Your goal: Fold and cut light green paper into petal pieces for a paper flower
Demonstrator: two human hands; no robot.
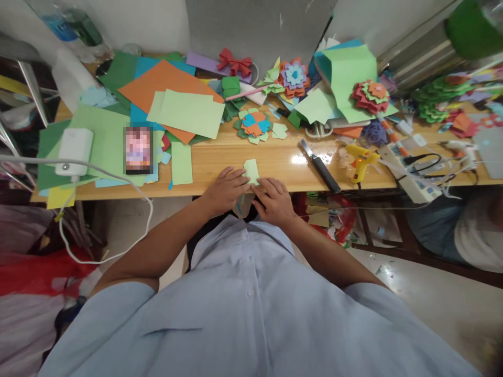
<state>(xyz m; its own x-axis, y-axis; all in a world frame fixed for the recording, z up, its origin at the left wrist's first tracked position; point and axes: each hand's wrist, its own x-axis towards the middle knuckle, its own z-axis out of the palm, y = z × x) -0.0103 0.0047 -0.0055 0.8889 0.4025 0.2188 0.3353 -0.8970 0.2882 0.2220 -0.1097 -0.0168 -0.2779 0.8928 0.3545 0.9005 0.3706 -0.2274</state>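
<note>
A small pale green folded paper (251, 172) lies on the wooden table near its front edge, between my hands. My left hand (227, 189) rests at the paper's left side, its fingertips touching it. At the paper's lower right, my right hand (275, 200) has bent fingers touching its edge. The fingers of both hands are close together around the paper. Beyond them sits a paper flower (255, 124) with orange and blue centre petals and green outer ones. A small light green piece (280, 131) lies to the flower's right.
Coloured sheets (188, 112) cover the left side, with a white charger (74, 152) and cable. To the right are a black-handled cutter (324, 172), a yellow glue gun (360, 162) and a power strip (411, 175). Paper flowers (294, 77) stand behind. Another person's leg (436, 225) is at far right.
</note>
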